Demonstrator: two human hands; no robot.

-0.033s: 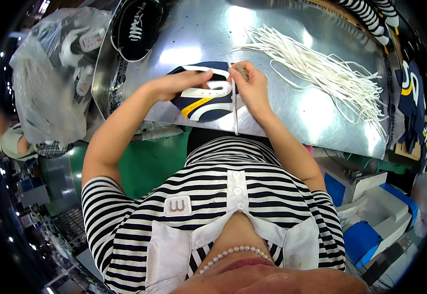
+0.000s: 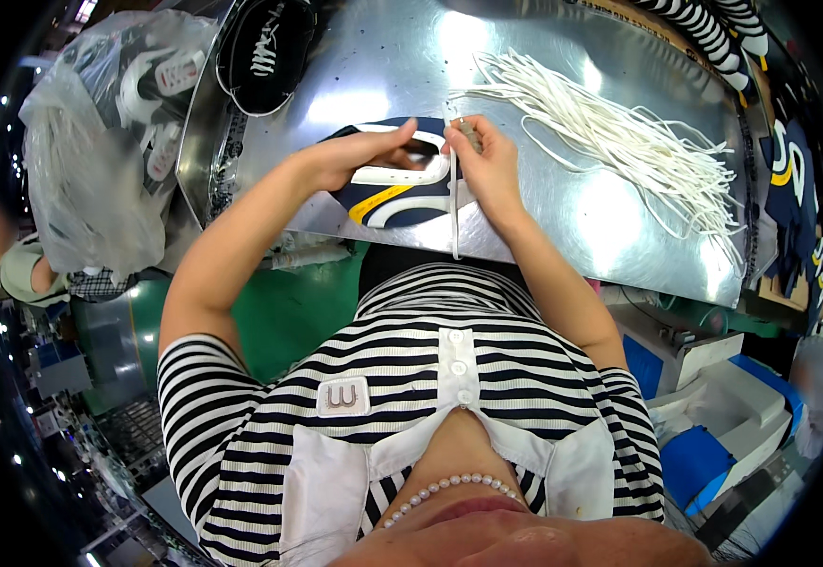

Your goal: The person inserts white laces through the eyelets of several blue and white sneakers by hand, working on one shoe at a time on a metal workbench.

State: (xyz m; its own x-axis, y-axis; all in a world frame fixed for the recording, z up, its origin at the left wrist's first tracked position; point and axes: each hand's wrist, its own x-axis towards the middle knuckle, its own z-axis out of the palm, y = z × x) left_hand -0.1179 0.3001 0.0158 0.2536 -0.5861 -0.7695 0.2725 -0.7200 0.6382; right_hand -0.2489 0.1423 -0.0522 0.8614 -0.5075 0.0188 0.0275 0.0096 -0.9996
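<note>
L hand (image 2: 355,159) hides pt of navy upper (image 2: 402,177), R hand (image 2: 494,172) covers pt of small item (image 2: 471,135), unclear what, striped pcs (image 2: 700,38) cut off @ top edge, bagged shoes (image 2: 168,80) blurry.

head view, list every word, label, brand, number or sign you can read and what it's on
Light patch on the striped shirt: a letter-like mark, not copied here.
Cardboard edge at the table's far side: printing, too small to read.
Bagged white shoes: reddish marks, too blurred to read.
Navy-and-white shoe upper: no readable text.
</note>
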